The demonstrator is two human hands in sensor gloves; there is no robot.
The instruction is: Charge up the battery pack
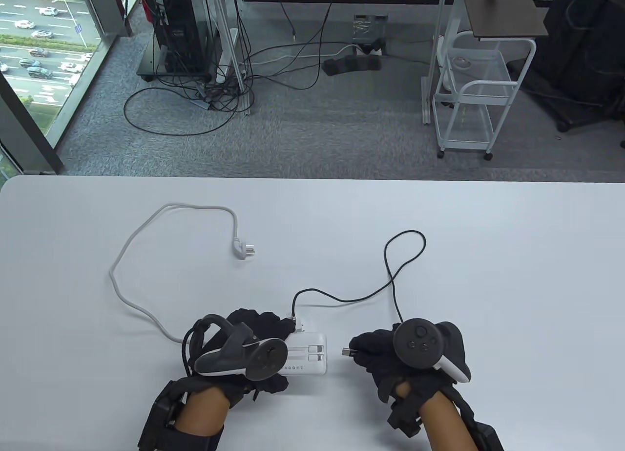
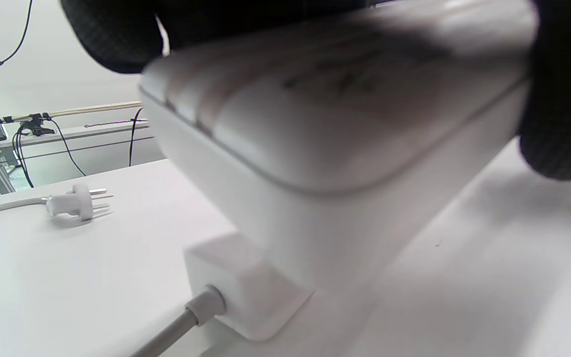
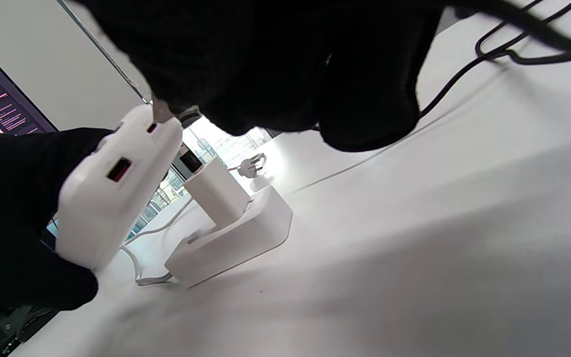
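My left hand [image 1: 278, 355] grips a white battery pack [image 1: 307, 360] and holds it just above the table, its port end facing right. The pack fills the left wrist view [image 2: 340, 124] and shows its ports in the right wrist view [image 3: 116, 188]. My right hand [image 1: 355, 352] pinches the metal connector [image 1: 347, 352] of a black cable [image 1: 390, 280], a short gap from the pack's port end. The cable's other end sits in a white charger block [image 3: 216, 196] plugged into a white power strip [image 3: 235, 238].
The power strip's grey-white cord [image 1: 127, 255] loops across the table's left half and ends in a wall plug [image 1: 244, 249] that lies loose on the table, also in the left wrist view [image 2: 79, 201]. The black cable loops at the right middle.
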